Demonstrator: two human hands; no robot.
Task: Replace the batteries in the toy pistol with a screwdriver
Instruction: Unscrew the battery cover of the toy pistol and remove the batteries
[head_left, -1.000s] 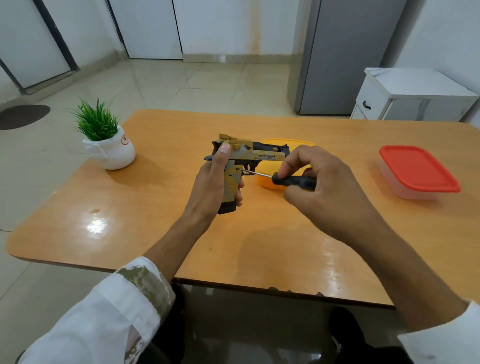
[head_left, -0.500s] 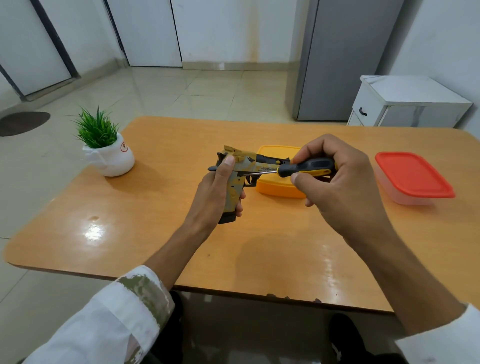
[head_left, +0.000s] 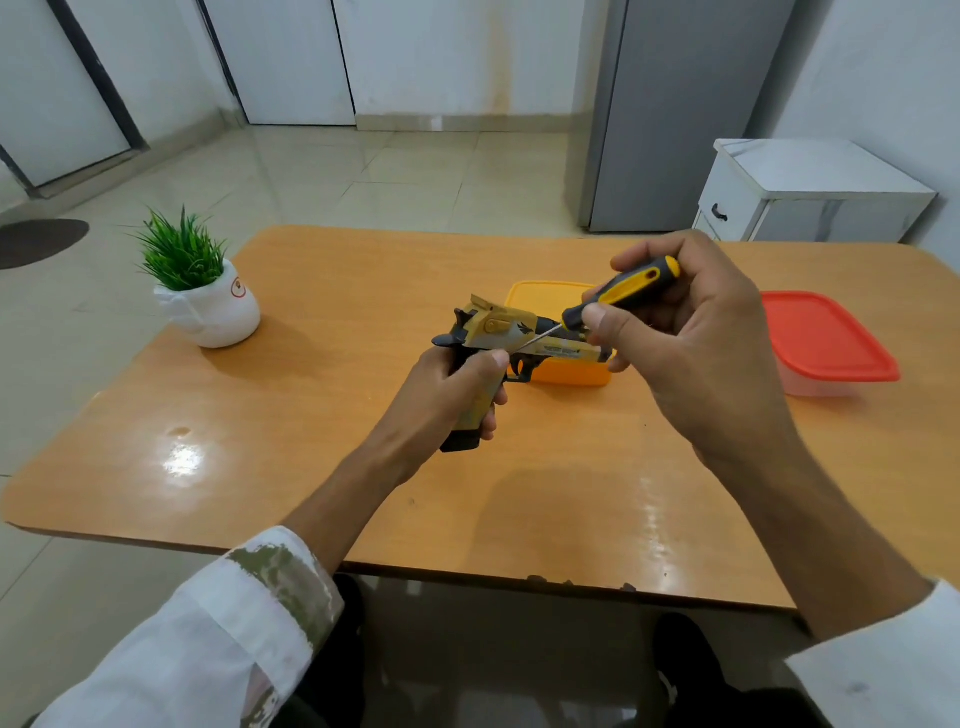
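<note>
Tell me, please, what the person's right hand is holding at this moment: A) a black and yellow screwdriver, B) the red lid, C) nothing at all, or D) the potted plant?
A: the right hand grips the screwdriver by its black and yellow handle, with the tip at the side of the toy pistol, which the left hand holds by the grip.

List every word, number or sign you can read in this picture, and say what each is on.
None reads clearly.
On the pot: a small red round mark, too small to read.
On the pistol: a dark strip of print, too blurred to read.
On the screwdriver: no print shows.
</note>
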